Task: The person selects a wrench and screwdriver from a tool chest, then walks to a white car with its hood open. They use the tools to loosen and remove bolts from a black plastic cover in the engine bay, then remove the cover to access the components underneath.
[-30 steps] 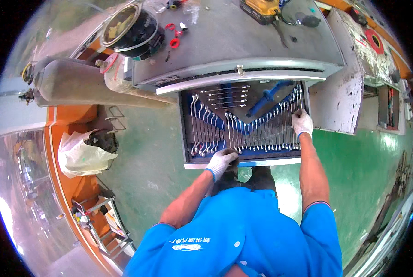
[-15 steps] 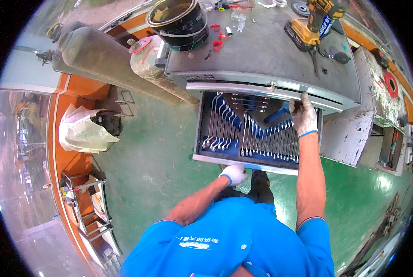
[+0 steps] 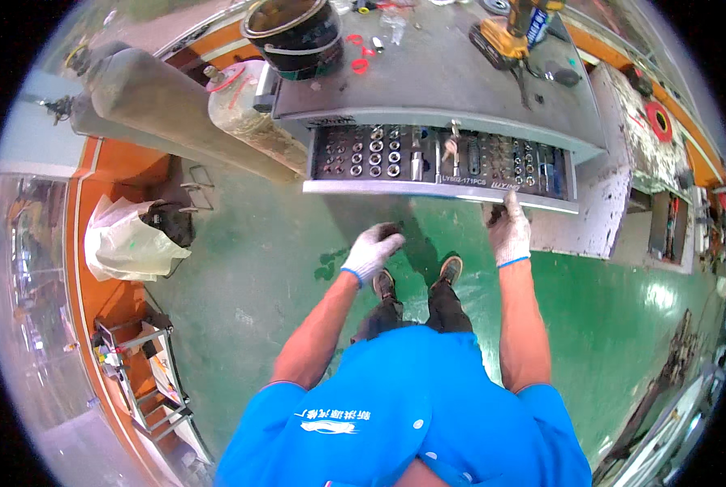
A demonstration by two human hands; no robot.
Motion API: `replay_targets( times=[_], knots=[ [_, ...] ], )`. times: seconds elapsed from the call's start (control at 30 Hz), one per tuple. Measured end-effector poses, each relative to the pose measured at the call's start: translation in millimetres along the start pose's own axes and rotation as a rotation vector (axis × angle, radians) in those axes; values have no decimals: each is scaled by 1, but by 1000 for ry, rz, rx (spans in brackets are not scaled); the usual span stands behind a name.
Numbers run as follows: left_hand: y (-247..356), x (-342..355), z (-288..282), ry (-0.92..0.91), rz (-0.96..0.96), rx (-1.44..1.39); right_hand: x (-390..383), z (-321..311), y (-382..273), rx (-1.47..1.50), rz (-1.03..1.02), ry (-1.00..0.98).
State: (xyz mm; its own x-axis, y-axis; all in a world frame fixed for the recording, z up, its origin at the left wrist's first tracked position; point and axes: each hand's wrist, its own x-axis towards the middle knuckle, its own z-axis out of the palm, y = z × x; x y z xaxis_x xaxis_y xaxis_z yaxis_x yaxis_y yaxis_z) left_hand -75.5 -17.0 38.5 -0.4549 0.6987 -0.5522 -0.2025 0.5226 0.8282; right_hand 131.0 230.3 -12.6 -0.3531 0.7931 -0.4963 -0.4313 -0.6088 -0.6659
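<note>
The drawer [image 3: 404,190] stood open from the grey cabinet [image 3: 412,77] in the upper centre of the frame. It contained rows of metal sockets [image 3: 376,148] at its left part, with further small fittings toward its right part. A bunch of keys [image 3: 451,148] hung at the cabinet's front edge, in front of the drawer contents.

The right hand [image 3: 509,235], in a white glove, was located right of centre, its fingertips at the front edge of the drawer. One finger pointed upward at the edge; the others were curled and dark. Whether they pinched the edge could not be told.

The left hand [image 3: 371,253], also gloved, was located near the centre, below the drawer and apart from it. Its fingers were partly spread and slightly bent, and nothing was visible between them.

On the cabinet top, a black bucket [image 3: 302,50] stood at the upper left, with red rings [image 3: 360,66] just beside it. A yellow and black power tool [image 3: 505,40] was positioned at the upper right. Gas cylinders [image 3: 160,101] leaned across the upper left of the frame. A pale sheet [image 3: 123,243] covered part of a dark object at the left. The person's shoes [image 3: 451,269] rested on the green floor [image 3: 249,300], beyond the blue shirt [image 3: 428,414] at the lower centre.
</note>
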Motion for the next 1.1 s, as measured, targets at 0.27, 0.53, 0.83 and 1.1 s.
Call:
replay_targets(
  times=[0.27, 0.53, 0.83, 1.1],
  knots=[
    [35, -82, -22, 440, 554, 423, -112, -40, -8, -172, 113, -74],
    [21, -97, -28, 356, 531, 807, -168, -69, -12, -30, 267, -77],
    [20, -117, -29, 214, 360, 938, -201, -97, -32, -66, 282, -123],
    [66, -94, -39, 67, 182, 894, -189, -137, -48, -190, 191, -142]
  ],
)
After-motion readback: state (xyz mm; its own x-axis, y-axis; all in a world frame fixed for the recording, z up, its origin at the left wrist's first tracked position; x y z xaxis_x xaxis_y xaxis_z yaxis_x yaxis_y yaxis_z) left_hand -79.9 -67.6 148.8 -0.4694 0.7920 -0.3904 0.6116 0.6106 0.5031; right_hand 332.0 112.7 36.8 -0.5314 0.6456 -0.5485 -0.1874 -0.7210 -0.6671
